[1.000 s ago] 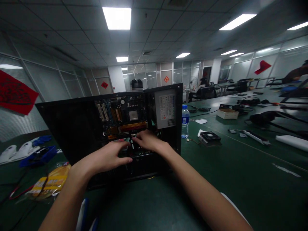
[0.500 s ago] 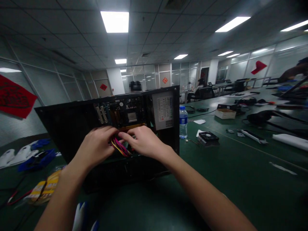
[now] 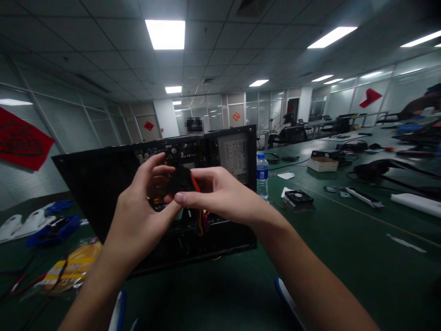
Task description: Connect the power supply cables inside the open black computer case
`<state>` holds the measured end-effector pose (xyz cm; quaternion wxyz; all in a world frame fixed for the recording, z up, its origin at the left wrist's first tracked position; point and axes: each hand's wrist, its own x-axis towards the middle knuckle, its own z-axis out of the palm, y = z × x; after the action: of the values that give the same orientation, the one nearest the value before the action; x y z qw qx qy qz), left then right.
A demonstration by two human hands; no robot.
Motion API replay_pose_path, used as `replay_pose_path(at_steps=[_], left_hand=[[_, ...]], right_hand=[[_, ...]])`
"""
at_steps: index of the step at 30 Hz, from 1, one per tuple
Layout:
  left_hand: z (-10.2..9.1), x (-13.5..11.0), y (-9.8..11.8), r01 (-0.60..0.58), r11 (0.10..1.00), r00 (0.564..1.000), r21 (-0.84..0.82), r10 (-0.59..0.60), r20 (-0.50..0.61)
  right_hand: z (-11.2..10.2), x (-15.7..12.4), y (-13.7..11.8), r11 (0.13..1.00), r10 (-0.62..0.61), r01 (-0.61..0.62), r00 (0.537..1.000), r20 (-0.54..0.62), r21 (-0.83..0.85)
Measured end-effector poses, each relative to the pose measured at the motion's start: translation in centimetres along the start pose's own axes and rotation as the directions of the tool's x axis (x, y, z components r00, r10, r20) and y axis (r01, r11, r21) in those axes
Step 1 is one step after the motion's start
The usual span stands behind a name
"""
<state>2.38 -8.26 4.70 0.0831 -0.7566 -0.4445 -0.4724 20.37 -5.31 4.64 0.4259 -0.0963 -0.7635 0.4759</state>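
An open black computer case [image 3: 99,184] stands in front of me, its circuit board and silver power supply [image 3: 232,154] partly behind my hands. Between my hands is a small black part [image 3: 181,180] with red-orange wires beside it; its kind is hard to make out. My right hand [image 3: 223,195] pinches it from the right, thumb in front. My left hand [image 3: 139,200] curls about its left side, thumb tip against it, upper fingers raised and bent. Below hangs a bundle of yellow and dark red power cables [image 3: 202,223].
A water bottle [image 3: 262,177] stands right of the case. Farther right lie a hard drive [image 3: 298,198], a small open box [image 3: 323,163] and black cables. On the left are a yellow packet [image 3: 74,269] and blue-and-white gloves [image 3: 57,230]. A person sits in the far background.
Both hands have shifted from the cable bundle to a black part held higher and nearer. The left fingers have spread and lifted. The cable bundle now hangs lower, to the right.
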Motion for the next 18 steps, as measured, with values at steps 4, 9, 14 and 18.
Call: replay_pose_path(at_steps=[4,9,14,18], left_hand=[[0.2,-0.2,1.0,0.213,0.944,0.969,-0.251,-0.17,0.182],[0.6,-0.5,1.7,0.257,0.902,0.948,-0.348,-0.166,0.271],[1.5,-0.6,2.1,0.234,0.901,0.962,-0.366,-0.158,0.225],[1.7,-0.7,2.2,0.224,0.893,0.963,-0.389,-0.143,0.226]], right_hand=[[-0.3,-0.4,-0.9,1.0,-0.022,0.02,0.995,-0.1,-0.019],[0.2,-0.1,-0.5,0.996,-0.046,0.029,0.974,-0.22,-0.08],[1.5,0.0,-0.4,0.966,-0.143,0.064,0.94,-0.31,-0.252],[1.5,-0.3,-0.4,0.926,-0.197,0.071,0.928,-0.315,-0.37]])
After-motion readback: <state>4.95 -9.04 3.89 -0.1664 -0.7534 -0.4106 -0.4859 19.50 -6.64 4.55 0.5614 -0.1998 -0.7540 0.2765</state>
